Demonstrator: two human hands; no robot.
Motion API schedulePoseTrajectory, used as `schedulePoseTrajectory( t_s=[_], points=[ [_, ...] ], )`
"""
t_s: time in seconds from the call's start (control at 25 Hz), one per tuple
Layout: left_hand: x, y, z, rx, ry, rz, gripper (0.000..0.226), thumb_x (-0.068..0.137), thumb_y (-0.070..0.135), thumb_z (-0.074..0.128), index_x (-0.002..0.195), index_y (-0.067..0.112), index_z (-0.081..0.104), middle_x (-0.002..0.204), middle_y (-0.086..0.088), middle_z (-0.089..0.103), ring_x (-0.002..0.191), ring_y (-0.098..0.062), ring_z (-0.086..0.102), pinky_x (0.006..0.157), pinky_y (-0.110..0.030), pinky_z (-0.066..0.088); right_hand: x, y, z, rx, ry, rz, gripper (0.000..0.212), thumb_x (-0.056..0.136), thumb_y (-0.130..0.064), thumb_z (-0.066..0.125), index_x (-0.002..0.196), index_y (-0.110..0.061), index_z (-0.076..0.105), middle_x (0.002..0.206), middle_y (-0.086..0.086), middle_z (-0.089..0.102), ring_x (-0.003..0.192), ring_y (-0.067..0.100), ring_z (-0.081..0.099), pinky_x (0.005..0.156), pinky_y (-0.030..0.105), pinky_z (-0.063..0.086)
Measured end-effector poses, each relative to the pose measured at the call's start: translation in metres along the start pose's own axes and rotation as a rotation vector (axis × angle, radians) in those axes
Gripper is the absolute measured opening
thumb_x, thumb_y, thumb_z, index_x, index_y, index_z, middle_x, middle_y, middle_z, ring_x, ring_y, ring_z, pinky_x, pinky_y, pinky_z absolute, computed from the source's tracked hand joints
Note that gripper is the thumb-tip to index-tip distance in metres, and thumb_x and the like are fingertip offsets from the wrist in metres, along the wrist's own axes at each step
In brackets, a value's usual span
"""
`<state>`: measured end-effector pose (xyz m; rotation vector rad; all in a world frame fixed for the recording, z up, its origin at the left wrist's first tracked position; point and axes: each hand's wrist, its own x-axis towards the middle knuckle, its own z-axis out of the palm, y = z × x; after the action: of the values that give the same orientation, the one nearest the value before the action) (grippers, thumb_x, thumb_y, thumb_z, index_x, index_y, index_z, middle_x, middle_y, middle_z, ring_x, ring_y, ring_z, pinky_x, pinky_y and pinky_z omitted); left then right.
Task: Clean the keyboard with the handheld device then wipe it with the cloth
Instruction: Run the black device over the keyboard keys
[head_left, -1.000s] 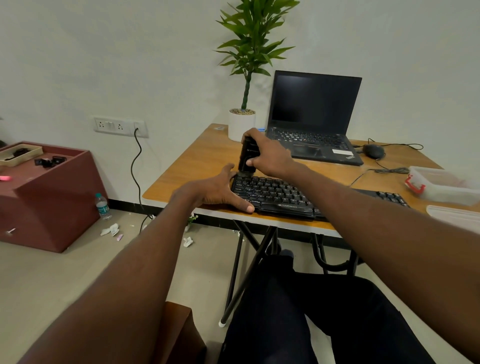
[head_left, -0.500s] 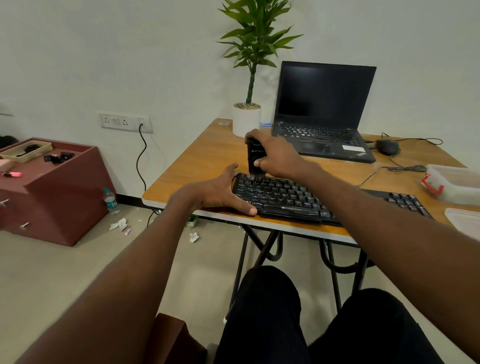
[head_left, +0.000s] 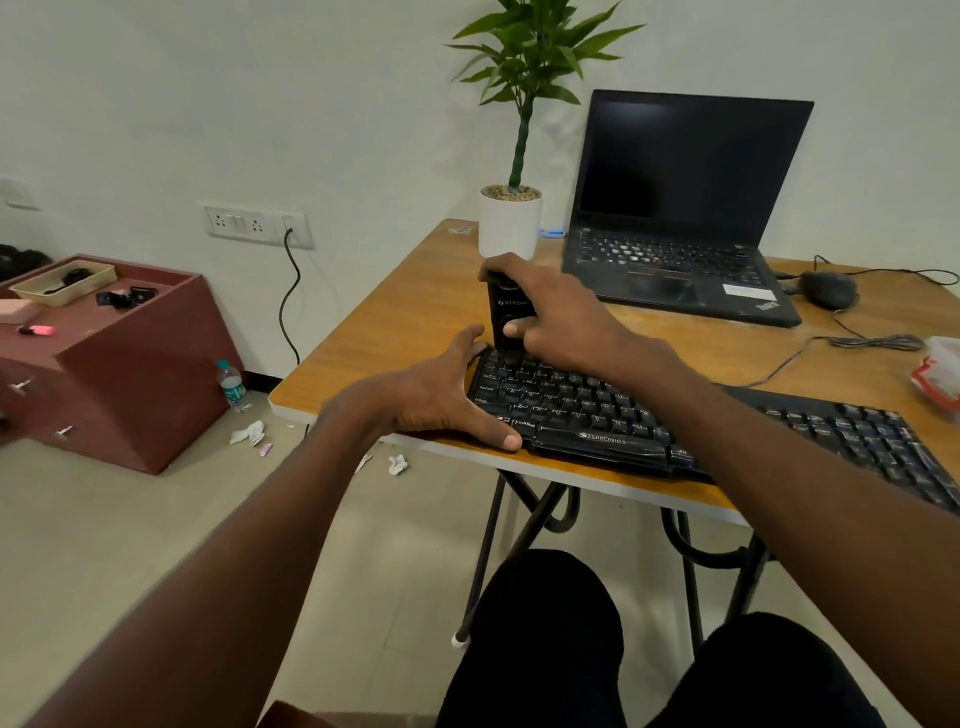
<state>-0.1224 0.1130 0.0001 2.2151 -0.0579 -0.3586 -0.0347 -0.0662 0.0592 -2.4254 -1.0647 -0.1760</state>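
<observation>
- White wall behind a wooden table (head_left: 395, 312) on black folding legs; a socket strip (head_left: 254, 224) on the wall has one cable plugged in.
- On the table's near edge lies a black keyboard (head_left: 597, 410), running off to the right.
- Right hand (head_left: 561, 317) grips a black handheld device (head_left: 506, 312), upright, its lower end on the keyboard's far-left corner; the fingers curl over its top and the thumb presses its front.
- Left hand (head_left: 441, 395) is spread, fingers straight, bracing the keyboard's left end, thumb lying along its front edge.
- Further back stand a plant (head_left: 511, 221) in a white pot and an open laptop (head_left: 680, 208) with a dark screen; a mouse (head_left: 827, 289) sits to its right.
- No cloth can be made out.
- Left of the table: a maroon cabinet (head_left: 140, 374), a bottle (head_left: 234, 387) and paper scraps on the floor.
</observation>
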Motion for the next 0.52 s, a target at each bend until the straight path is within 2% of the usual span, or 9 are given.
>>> schedulePoseTrajectory(
  t_s=[0.08,0.2,0.32,0.4,0.52],
  points=[
    [0.002,0.000,0.000,0.007,-0.003,-0.006,0.162,0.045,0.061,0.101,0.162,0.049,-0.009,0.167,0.004,0.032,0.145,-0.023,0.043,0.123,-0.049,0.038,0.002,0.001,-0.003,-0.001,0.021,0.015,0.069,0.088,-0.010,0.072,0.145,-0.036,0.043,0.134,0.008,0.060,0.119,0.027,0.058,0.090,0.039,0.050],
    [0.004,-0.001,0.002,-0.024,0.007,0.072,0.158,0.048,0.055,0.104,0.161,0.052,-0.006,0.166,0.014,0.031,0.146,-0.016,0.043,0.122,-0.046,0.040,-0.003,0.003,-0.003,0.133,-0.035,-0.017,0.070,0.089,-0.008,0.072,0.144,-0.041,0.044,0.132,0.002,0.060,0.117,0.023,0.058,0.093,0.039,0.053],
    [0.003,-0.001,0.001,-0.045,0.019,0.070,0.158,0.048,0.052,0.103,0.162,0.048,-0.005,0.167,0.020,0.026,0.148,-0.015,0.039,0.124,-0.042,0.037,-0.004,0.012,-0.013,-0.030,-0.092,0.046,0.073,0.089,-0.006,0.070,0.146,-0.043,0.042,0.137,0.007,0.058,0.121,0.027,0.058,0.088,0.035,0.050],
    [0.003,0.000,0.001,-0.042,0.023,0.072,0.156,0.045,0.052,0.103,0.161,0.047,-0.001,0.166,0.018,0.027,0.147,-0.016,0.040,0.124,-0.042,0.038,-0.005,0.014,-0.021,-0.142,-0.060,0.069,0.075,0.088,-0.006,0.071,0.147,-0.043,0.042,0.139,0.009,0.057,0.122,0.031,0.058,0.087,0.037,0.051],
    [0.003,0.001,0.001,-0.061,0.023,0.068,0.153,0.044,0.052,0.104,0.159,0.048,0.003,0.165,0.017,0.029,0.146,-0.017,0.041,0.123,-0.044,0.041,-0.012,0.013,-0.021,0.003,-0.021,0.037,0.074,0.087,-0.008,0.073,0.146,-0.043,0.044,0.138,0.007,0.059,0.122,0.028,0.059,0.091,0.037,0.054]
  ],
)
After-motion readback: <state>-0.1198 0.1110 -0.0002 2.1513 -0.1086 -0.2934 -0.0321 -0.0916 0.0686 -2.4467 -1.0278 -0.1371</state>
